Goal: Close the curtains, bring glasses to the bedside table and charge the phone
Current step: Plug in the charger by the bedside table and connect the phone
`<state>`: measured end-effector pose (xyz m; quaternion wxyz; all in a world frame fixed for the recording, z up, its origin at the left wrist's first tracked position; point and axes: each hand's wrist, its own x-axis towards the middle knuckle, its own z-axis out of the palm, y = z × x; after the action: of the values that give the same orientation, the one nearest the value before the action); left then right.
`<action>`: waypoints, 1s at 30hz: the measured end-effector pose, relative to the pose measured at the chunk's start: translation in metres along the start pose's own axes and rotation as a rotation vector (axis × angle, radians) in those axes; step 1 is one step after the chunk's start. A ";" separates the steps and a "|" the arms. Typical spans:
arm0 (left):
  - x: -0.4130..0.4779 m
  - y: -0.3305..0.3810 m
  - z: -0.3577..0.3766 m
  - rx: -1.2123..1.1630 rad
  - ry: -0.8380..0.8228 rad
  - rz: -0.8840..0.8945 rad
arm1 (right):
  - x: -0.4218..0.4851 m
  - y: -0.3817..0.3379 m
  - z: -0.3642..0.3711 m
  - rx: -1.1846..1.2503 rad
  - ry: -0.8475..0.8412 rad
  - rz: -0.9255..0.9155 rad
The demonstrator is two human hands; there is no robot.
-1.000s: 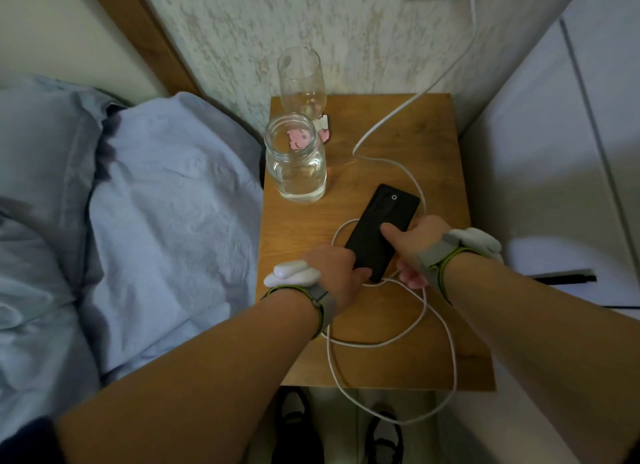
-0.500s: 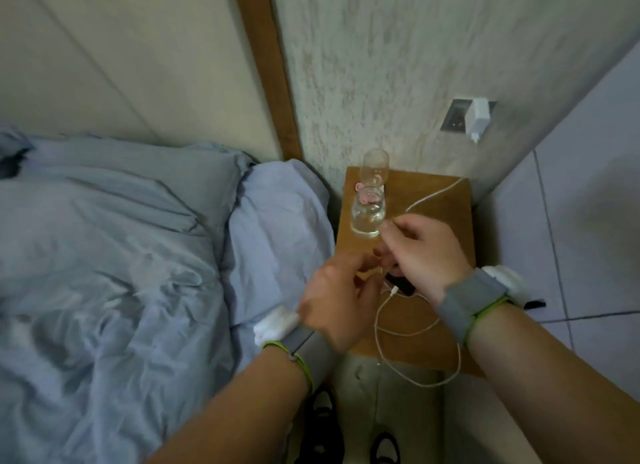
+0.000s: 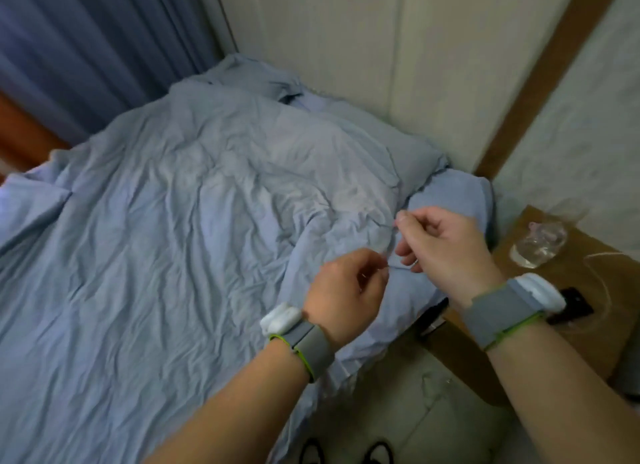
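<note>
home bedroom, rumpled blue bedding (image 3: pixel 194 221), drawn blue curtains (image 3: pixel 86 41), wooden bedside table (image 3: pixel 588 328)

Dim, flat indoor light with a cool bluish cast lies over the bedsheet (image 3: pixel 173 238), with no hard shadows and no glare. Blur softens everything, worst at the right edge, where the jar (image 3: pixel 538 245) and bedside table (image 3: pixel 588 332) smear. The left hand (image 3: pixel 346 297) and right hand (image 3: pixel 446 249) have soft outlines. The wide lens bends the curtain (image 3: pixel 86 48) and wall (image 3: pixel 346 48) outward — the floor (image 3: pixel 398 394) by the bed is darkest.
</note>
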<state>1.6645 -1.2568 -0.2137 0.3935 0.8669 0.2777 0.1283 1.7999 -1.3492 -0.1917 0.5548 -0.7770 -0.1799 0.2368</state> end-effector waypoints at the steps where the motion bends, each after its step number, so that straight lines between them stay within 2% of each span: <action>1: -0.016 -0.013 -0.021 0.013 0.039 -0.032 | -0.011 -0.010 0.025 0.001 -0.044 -0.023; 6: -0.114 -0.085 -0.138 -0.021 0.266 -0.129 | -0.090 -0.059 0.165 -0.039 -0.271 -0.132; 7: -0.120 -0.086 -0.146 -0.033 0.270 -0.132 | -0.096 -0.064 0.172 -0.031 -0.274 -0.147; 10: -0.200 -0.145 -0.215 -0.040 0.362 -0.199 | -0.160 -0.087 0.268 -0.043 -0.387 -0.205; 12: -0.232 -0.160 -0.236 -0.027 0.375 -0.227 | -0.185 -0.097 0.296 -0.012 -0.422 -0.239; 15: -0.312 -0.209 -0.288 -0.042 0.454 -0.327 | -0.252 -0.108 0.383 -0.025 -0.570 -0.264; 18: -0.409 -0.263 -0.351 -0.060 0.649 -0.433 | -0.342 -0.126 0.482 -0.092 -0.794 -0.339; 25: -0.508 -0.292 -0.409 -0.042 0.834 -0.594 | -0.431 -0.150 0.570 -0.162 -1.005 -0.420; 30: -0.565 -0.315 -0.455 -0.043 0.944 -0.631 | -0.489 -0.175 0.619 -0.126 -1.038 -0.496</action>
<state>0.8845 -1.1391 -0.1536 0.2636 0.5824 0.6664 0.3838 1.0434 -1.0777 -0.1122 0.3856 -0.5254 -0.6188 0.4386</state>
